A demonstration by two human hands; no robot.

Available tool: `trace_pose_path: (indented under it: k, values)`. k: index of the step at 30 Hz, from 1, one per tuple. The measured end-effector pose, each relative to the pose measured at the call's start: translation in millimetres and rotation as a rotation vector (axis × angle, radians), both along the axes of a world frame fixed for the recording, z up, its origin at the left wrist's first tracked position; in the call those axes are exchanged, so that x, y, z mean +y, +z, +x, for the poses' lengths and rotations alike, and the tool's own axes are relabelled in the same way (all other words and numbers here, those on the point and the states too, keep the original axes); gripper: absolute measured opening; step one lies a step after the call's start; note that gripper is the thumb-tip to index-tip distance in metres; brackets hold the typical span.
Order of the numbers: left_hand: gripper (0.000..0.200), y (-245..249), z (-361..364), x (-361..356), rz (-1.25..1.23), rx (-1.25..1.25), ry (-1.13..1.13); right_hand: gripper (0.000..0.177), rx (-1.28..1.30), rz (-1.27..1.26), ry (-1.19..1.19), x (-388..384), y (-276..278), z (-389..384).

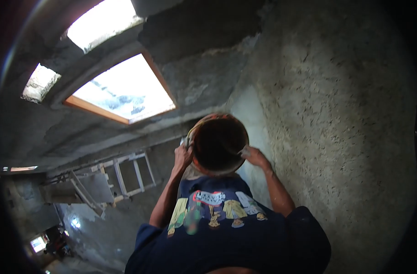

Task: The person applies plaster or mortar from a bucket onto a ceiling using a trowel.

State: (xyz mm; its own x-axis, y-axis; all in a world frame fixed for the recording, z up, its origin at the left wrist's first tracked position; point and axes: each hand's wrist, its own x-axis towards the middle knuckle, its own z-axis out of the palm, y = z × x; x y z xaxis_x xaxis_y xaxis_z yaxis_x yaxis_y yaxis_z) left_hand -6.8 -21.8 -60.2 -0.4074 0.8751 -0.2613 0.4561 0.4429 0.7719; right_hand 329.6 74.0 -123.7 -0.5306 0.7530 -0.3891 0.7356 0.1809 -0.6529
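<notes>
Basin (219, 145) on a co-worker's head, both that person's hands (183, 156) clamped on its rim, could tip if one grip slips; wearer's own hands unseen.

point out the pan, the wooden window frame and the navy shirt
pan (219, 145): head view, its dark round middle
wooden window frame (96, 111): head view, its lower rail
navy shirt (236, 246): head view, plain back below the print
</notes>
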Motion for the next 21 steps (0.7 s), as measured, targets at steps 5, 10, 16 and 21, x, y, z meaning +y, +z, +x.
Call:
trace_pose_path:
  k: [5, 10, 16, 21]
  values:
    - [0.041, 27, 22, 11, -0.002, 0.0, -0.042, 0.05, -0.276, 0.046, -0.056, 6, 55, -2]
    - [0.041, 29, 30, 18, 0.013, 0.004, -0.077, 0.047, -0.231, 0.015, -0.113, 9, 72, -9]
    - [0.035, 34, 25, 16, 0.017, 0.012, -0.103, 0.046, -0.263, 0.032, 0.202, 6, 75, -29]
    - [0.03, 29, 20, 6, 0.039, 0.006, -0.115, 0.044, -0.274, 0.026, 0.269, -3, 47, -34]
